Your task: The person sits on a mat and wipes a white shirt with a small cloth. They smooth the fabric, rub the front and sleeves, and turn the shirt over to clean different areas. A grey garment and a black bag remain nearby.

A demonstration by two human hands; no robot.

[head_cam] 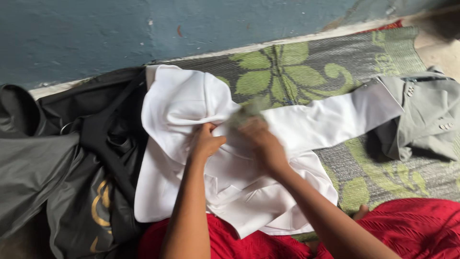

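Observation:
A white garment (182,103) lies spread over my lap and a woven mat, one long sleeve (335,117) stretched out to the right. My left hand (205,142) pinches a fold of the white cloth near its middle. My right hand (261,144) is blurred and rests on the same cloth just to the right, fingers closed on the fabric; something small and greenish shows at its fingertips, too blurred to tell.
A black bag (91,158) with a gold mark lies at the left. The grey-and-green leaf-patterned mat (297,72) runs along a blue-grey wall (143,29). A grey garment (426,115) with buttons sits at the right. Red cloth (412,230) covers my lap.

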